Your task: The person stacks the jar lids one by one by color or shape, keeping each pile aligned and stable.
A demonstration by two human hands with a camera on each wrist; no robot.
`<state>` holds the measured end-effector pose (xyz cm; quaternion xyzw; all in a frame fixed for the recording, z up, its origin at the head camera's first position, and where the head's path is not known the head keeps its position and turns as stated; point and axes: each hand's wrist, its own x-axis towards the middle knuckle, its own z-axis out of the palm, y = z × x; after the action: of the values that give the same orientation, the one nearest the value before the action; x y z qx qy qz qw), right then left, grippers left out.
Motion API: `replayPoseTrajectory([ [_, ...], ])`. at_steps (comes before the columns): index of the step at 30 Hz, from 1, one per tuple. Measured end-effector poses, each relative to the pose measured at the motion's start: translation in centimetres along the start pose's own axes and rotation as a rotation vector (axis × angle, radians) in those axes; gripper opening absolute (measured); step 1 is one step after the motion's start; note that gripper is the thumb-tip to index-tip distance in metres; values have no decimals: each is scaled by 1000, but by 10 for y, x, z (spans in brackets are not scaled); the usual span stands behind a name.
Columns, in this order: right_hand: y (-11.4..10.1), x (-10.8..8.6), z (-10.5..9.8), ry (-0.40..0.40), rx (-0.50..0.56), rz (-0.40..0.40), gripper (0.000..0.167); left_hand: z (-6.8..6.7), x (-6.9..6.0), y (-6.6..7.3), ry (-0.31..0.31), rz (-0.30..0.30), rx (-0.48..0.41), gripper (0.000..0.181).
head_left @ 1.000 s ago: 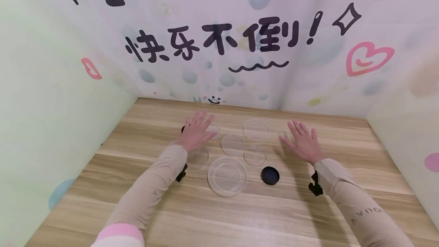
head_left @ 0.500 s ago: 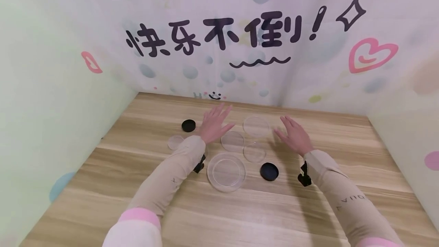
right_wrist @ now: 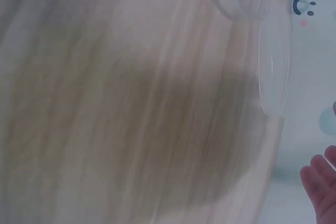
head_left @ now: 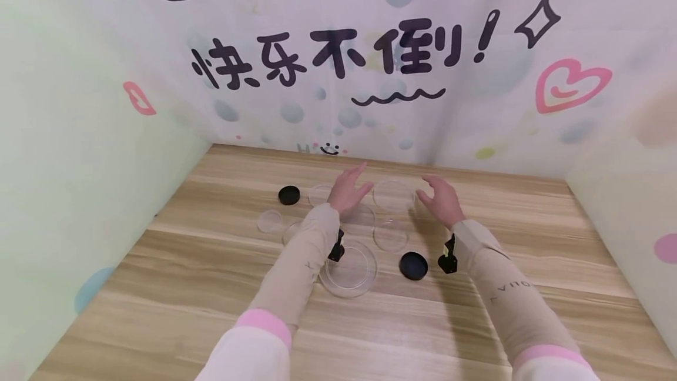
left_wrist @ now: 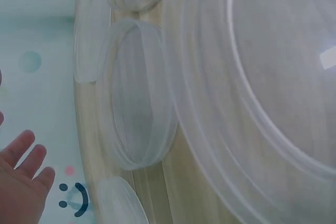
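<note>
Between my two hands at the back of the table lies a clear round dish (head_left: 394,195). My left hand (head_left: 349,190) hovers at its left, over the clear dish (head_left: 359,220), fingers relaxed and holding nothing. To its right my right hand (head_left: 442,200) is raised, fingers loosely bent, also with nothing in it. The left wrist view shows a clear dish (left_wrist: 137,95) beyond a large clear dish (left_wrist: 283,77), and my left hand (left_wrist: 23,182) at the lower left. In the right wrist view my right hand (right_wrist: 321,182) is at the right edge, near a clear dish (right_wrist: 274,66).
A large clear dish (head_left: 348,287) lies near the left wrist, with a black round lid (head_left: 414,266) to its right. Another black lid (head_left: 289,195) and a small clear dish (head_left: 270,221) sit at the left. Printed cloth (head_left: 328,122) hangs behind the wooden table (head_left: 185,263).
My left hand has moved right, uncovering the left black lid and small dishes. My right hand has moved left. Both hands' fingers, spread or straight before, are now more bent.
</note>
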<state>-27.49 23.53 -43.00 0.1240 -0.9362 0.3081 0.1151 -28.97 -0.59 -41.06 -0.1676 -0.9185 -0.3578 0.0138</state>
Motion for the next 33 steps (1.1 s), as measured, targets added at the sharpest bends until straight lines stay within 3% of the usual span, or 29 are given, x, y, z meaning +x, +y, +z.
replayPoseTrajectory([
  [6,3,3,1,20,109,97,42,8,10,2,1,12,-137,49],
  [9,5,4,2,26,144,139,42,13,14,3,-11,7,-134,46],
  [14,6,5,6,5,214,192,41,18,14,8,-49,-67,-157,45],
  [23,10,9,18,-50,225,260,40,25,11,8,-90,-140,-131,47],
  [29,8,10,21,-65,210,293,40,33,16,-2,-108,-165,-106,48],
  [31,9,10,20,-78,207,310,40,39,22,-10,-111,-164,-89,49],
  [33,11,11,20,-90,208,328,40,58,38,-32,-83,-126,-76,50],
])
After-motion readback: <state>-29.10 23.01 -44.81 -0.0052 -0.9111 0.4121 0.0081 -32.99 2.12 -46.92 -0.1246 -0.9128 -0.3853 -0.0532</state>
